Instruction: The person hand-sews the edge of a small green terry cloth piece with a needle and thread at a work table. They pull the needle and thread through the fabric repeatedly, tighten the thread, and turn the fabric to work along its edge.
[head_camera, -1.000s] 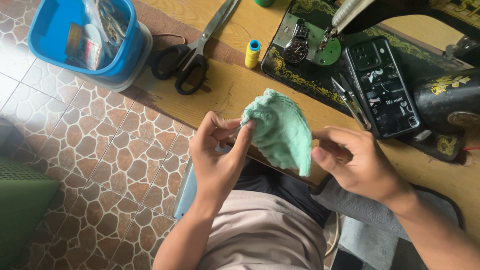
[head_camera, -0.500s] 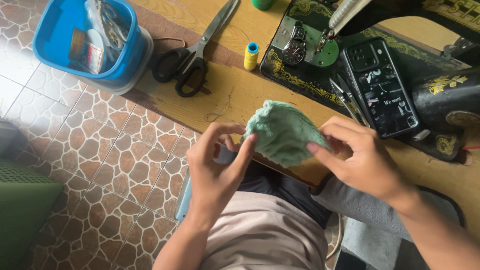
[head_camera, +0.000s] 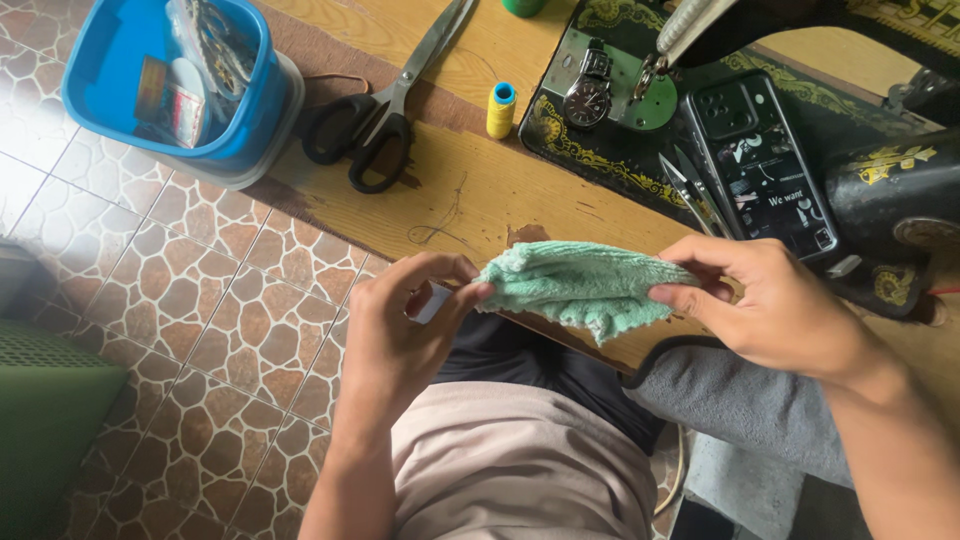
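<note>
Two hands hold one green cloth (head_camera: 585, 288) in the head view, stretched flat between them above the near edge of the table (head_camera: 470, 200). Left hand (head_camera: 400, 335): thumb and forefinger pinch the cloth's left end; the other fingers curl loosely beneath, and something small and pale shows by the thumb, too hidden to identify. Right hand (head_camera: 775, 305): thumb and fingers clamp the right end, a ragged edge hanging just below.

Judged step: the cloth is being folded or straightened in the air, clear of the machine. A next move would call for keeping both pinches firm and the edges aligned, since the fabric looks soft and prone to sag.

On the table, well apart from the hands: black scissors (head_camera: 380, 120), a yellow spool (head_camera: 501, 110), a wristwatch (head_camera: 588, 95), small snips (head_camera: 695, 190) and a phone (head_camera: 765, 165) lying on the black sewing machine (head_camera: 890, 190). A blue tub (head_camera: 250, 120) sits at the table's left end. Grey fabric (head_camera: 760, 410) lies over the lap.
</note>
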